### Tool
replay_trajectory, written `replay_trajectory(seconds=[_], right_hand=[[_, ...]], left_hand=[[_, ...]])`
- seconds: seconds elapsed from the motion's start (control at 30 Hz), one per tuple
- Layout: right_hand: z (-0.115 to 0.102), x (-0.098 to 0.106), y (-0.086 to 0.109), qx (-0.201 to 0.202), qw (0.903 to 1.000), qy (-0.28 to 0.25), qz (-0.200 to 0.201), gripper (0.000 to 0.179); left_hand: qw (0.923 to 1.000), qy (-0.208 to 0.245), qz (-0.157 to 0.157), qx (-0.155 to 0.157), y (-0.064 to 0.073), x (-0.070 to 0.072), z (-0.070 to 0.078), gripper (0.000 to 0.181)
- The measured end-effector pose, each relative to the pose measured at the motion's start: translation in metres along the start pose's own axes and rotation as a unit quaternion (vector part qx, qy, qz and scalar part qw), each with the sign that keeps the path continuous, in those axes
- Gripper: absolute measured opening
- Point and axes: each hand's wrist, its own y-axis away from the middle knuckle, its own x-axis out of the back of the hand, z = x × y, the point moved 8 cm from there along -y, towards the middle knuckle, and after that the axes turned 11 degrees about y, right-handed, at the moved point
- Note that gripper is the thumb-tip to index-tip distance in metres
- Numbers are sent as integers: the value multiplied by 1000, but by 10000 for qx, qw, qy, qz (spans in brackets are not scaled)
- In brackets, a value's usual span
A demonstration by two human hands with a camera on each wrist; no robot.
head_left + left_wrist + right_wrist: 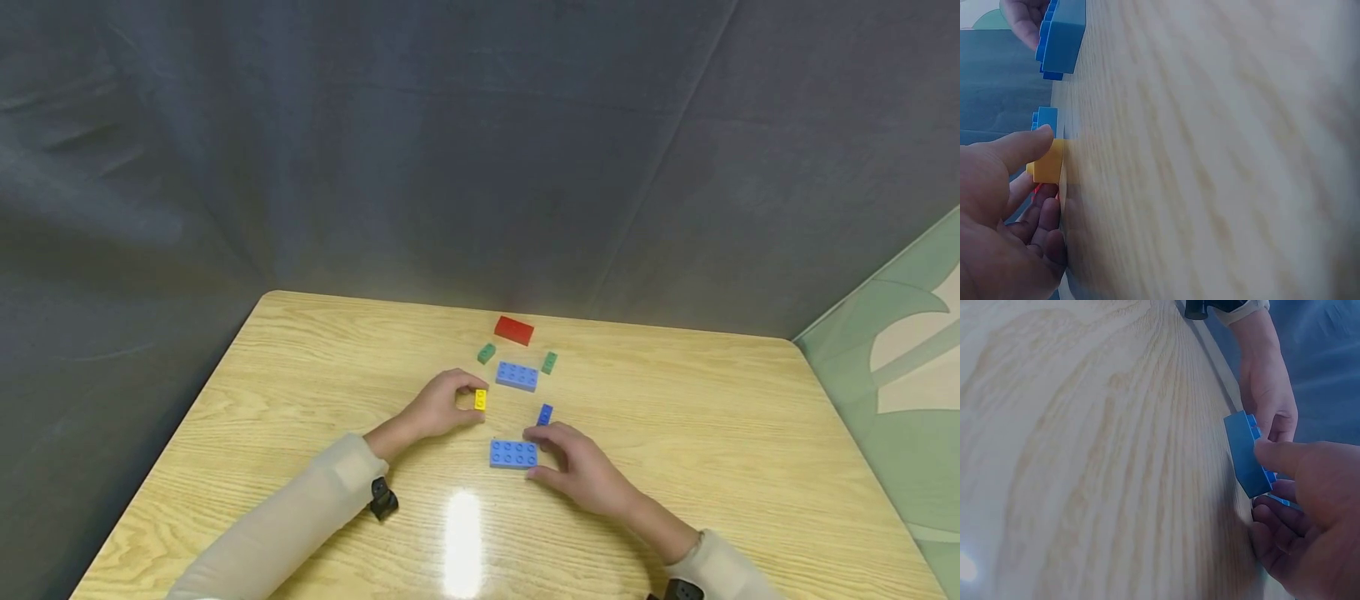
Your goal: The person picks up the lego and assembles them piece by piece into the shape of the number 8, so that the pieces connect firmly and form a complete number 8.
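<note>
My left hand (442, 404) pinches a small yellow brick (481, 400) between thumb and forefinger; in the left wrist view the yellow brick (1049, 162) sits at the tabletop. Nearer the front, my right hand (588, 471) holds the right end of a light blue eight-stud brick (513, 454) between thumb and fingers. The right wrist view has the thumb against the studded side of this blue brick (1247, 453). Just beyond the right fingertips lies a small dark blue brick (545, 413), partly hidden by them.
Farther back, a second light blue brick (517, 376) lies between a green brick (486, 353) on its left and another green brick (550, 362) on its right. A red brick (514, 330) lies near the far edge of the wooden table (300, 358). Dark cloth (480, 167) hangs behind.
</note>
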Motion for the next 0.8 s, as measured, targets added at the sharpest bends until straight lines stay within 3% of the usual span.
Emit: replay_trajectory(seconds=[0.8], right_hand=[[3,-2,-3,-262,9991,163,302,33]], left_hand=[[9999,20,113,13,0,1,-1,39]])
